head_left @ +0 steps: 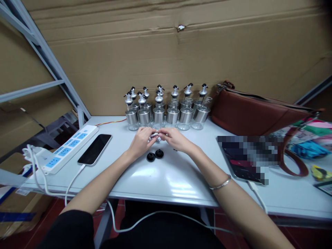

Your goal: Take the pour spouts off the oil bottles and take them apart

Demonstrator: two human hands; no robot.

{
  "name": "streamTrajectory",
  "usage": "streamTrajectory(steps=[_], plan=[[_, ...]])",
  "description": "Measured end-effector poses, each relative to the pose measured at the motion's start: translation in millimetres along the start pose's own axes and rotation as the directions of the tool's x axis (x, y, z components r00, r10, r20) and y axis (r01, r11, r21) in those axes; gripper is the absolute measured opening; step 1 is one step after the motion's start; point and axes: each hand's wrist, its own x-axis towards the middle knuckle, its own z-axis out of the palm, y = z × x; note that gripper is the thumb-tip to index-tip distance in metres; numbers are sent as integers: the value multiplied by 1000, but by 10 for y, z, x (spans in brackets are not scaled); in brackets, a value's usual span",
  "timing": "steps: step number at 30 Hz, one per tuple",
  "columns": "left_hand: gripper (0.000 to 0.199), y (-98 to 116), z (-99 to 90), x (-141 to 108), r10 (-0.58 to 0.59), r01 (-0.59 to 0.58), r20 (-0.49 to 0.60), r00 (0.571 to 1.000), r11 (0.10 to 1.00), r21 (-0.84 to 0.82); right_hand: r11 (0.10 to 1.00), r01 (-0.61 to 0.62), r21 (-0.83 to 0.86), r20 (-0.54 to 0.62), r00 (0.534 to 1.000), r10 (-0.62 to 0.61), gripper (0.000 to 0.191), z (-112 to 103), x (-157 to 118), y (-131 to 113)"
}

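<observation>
Both my hands meet at the middle of the table, in front of the bottles. My left hand [142,141] has its fingers closed on a small silver metal part [154,135]. From the other side, my right hand [174,138] pinches the same part, its fingertips close to my left ones. Just below my hands, two round black plastic pieces [155,155] lie side by side. Behind stand several glass bottles with steel bands [158,114]; many carry silver pourer tops with black flaps, and some at the front right have open necks.
A white power strip [70,148] and a phone [95,149] lie on the left. To the right are a tablet [238,159], a brown leather bag [256,110] and colourful packages [311,138]. A white cable hangs along the table's front edge.
</observation>
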Motion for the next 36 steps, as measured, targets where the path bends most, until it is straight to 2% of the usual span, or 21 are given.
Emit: streamTrajectory(steps=[4, 11, 21, 36], plan=[[13, 34, -19, 15, 61, -61, 16, 998, 998, 16, 1000, -20, -16, 9, 1000, 20, 26, -56, -16, -26], [11, 14, -3, -9, -8, 7, -16, 1000, 997, -76, 999, -4, 38, -19, 1000, 5, 12, -40, -47, -61], [15, 34, 24, -48, -28, 29, 8, 1000, 984, -176, 999, 13, -34, -20, 1000, -13, 16, 43, -44, -26], [11, 50, 31, -41, 19, -20, -7, 1000, 991, -135, 988, -2, -154, -19, 1000, -1, 14, 104, -51, -60]])
